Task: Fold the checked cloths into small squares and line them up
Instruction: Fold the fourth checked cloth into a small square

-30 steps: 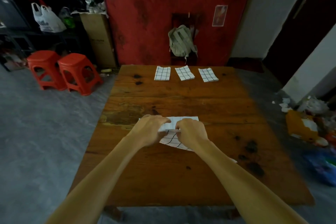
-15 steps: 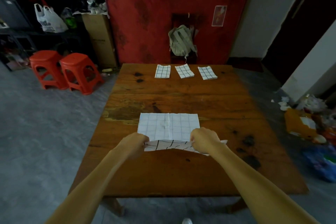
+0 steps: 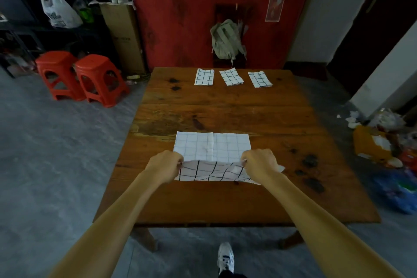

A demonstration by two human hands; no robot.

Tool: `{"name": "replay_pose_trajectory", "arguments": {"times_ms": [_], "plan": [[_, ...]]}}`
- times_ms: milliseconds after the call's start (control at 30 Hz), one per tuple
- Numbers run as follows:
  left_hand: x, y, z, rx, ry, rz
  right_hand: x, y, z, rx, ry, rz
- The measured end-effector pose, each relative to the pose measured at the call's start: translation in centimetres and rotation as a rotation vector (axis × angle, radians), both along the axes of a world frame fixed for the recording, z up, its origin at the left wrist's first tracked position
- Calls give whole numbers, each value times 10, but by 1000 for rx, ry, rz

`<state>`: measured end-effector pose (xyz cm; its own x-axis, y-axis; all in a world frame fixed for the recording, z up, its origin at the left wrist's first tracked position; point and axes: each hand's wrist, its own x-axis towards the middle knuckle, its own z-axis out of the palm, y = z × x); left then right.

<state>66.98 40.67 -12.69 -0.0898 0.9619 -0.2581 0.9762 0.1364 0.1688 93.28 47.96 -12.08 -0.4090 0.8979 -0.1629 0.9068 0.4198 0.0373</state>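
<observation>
A white checked cloth [image 3: 213,148] lies spread on the wooden table [image 3: 225,198], its near edge lifted and hanging in a fold. My left hand [image 3: 164,166] pinches the near left corner and my right hand [image 3: 259,165] pinches the near right corner. Three folded checked squares sit in a row at the table's far edge: the left square [image 3: 204,77], the middle square [image 3: 231,77] and the right square [image 3: 260,79].
Two red plastic stools [image 3: 79,78] stand on the floor to the left. A grey backpack [image 3: 226,39] hangs on a chair behind the table. Litter and bags [image 3: 388,146] lie on the floor at the right. My shoe [image 3: 225,257] shows under the table's near edge.
My hands moved apart and back toward me, opening the bunched cloth into a wide rectangle. They now hold its near corners lifted off the table.
</observation>
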Motion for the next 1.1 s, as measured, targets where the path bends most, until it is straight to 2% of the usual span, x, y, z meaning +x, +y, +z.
{"name": "replay_pose_trajectory", "arguments": {"times_ms": [100,233,467,667,833,933,1100], "plan": [[-3,23,5,81,21,52,-8,25,0,106,-7,28],[-6,64,3,128,38,131,-20,74,-16,114,4,25],[-23,147,-36,103,37,226,-48,165,-69,28,2,63],[-34,197,-75,31,47,244,-61,209,-111,-99,7,64],[-42,208,-95,-11,-23,261,-64,206,-135,-195,165,-50],[-47,207,-102,-20,-63,266,-74,183,-135,-221,332,-23],[-55,199,-101,48,-223,376,-84,125,-141,-290,422,-34]]}}
